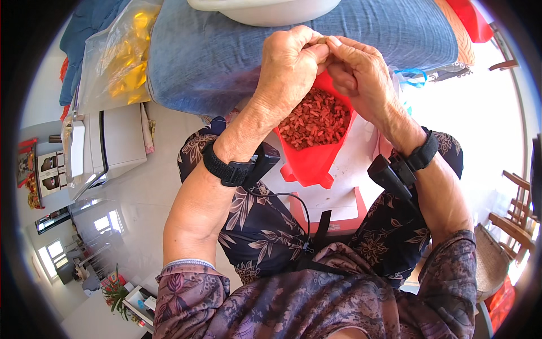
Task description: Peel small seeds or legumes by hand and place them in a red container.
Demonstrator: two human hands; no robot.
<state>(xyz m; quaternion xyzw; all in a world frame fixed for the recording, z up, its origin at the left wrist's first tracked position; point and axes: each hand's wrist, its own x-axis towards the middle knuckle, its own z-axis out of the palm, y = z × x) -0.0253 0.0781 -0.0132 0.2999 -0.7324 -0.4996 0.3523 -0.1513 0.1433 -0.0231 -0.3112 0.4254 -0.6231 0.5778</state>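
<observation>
Both of my hands meet above a red plastic bag, just in front of a white basin. My left hand [290, 63] and my right hand [360, 70] pinch a small brownish piece [322, 40] between thumbs and forefingers; what it is cannot be told. Below them, between my knees, the red bag [313, 163] stands wide open, filled with many small reddish-brown shelled pieces [315, 118]. The white basin [271, 15] rests on blue denim-like cloth, its inside out of view. Dark straps with devices sit on both wrists.
Blue cloth [203, 63] covers a padded surface ahead. A clear plastic bag with shiny gold material [131, 72] lies at its left. Near my knees is a pink and white stool [330, 224]. A white cabinet [123, 140] stands left; wooden chairs [512, 224] and a woven basket [491, 262] are right.
</observation>
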